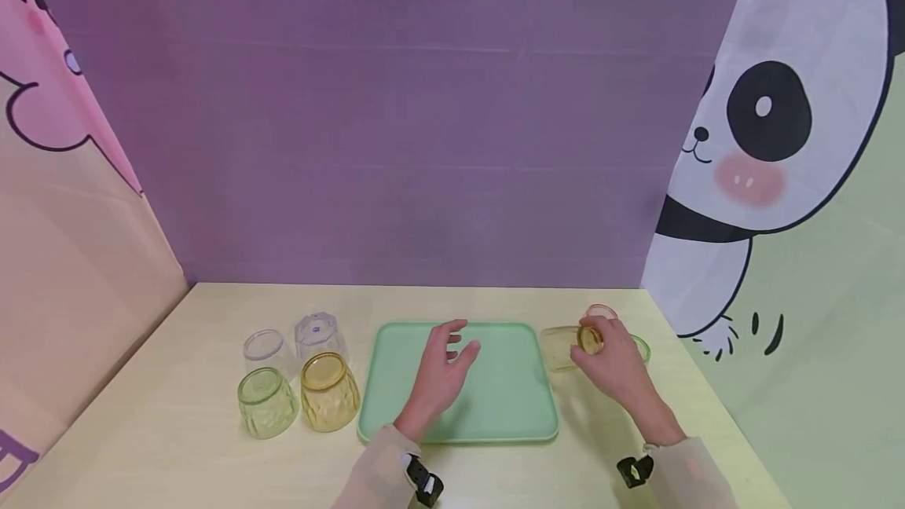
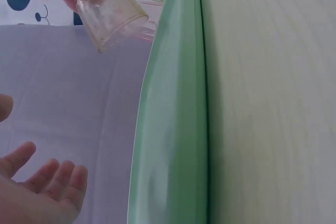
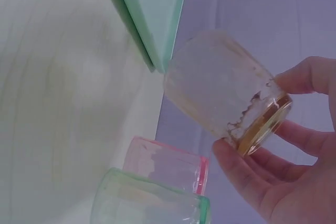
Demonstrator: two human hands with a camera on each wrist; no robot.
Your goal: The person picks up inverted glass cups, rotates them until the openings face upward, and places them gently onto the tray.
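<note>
Yellow glass (image 3: 220, 87) is up by our green tray (image 1: 495, 403), not set down yet: our right hand (image 1: 617, 361) grips its base. Our left hand (image 1: 438, 377) holds nothing, fingers loosely apart. Four cups (image 1: 329, 400) stand left; a pink cup (image 3: 164, 164) and green cup (image 3: 149, 199) sit right.

Purple backdrop (image 1: 410, 116), cartoon-printed side panels (image 1: 841, 273), pale wood-grained table (image 1: 170, 454)

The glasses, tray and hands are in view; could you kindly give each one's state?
Held yellow glass, lifted, tilted
Right hand, holding that glass
Left hand, fingers relaxed
Green tray, flat
Standing yellow glass, inverted
Left green glass, inverted
Purple glass, inverted
Pale lilac glass, inverted
Right green glass, inverted
Pink glass, inverted
</note>
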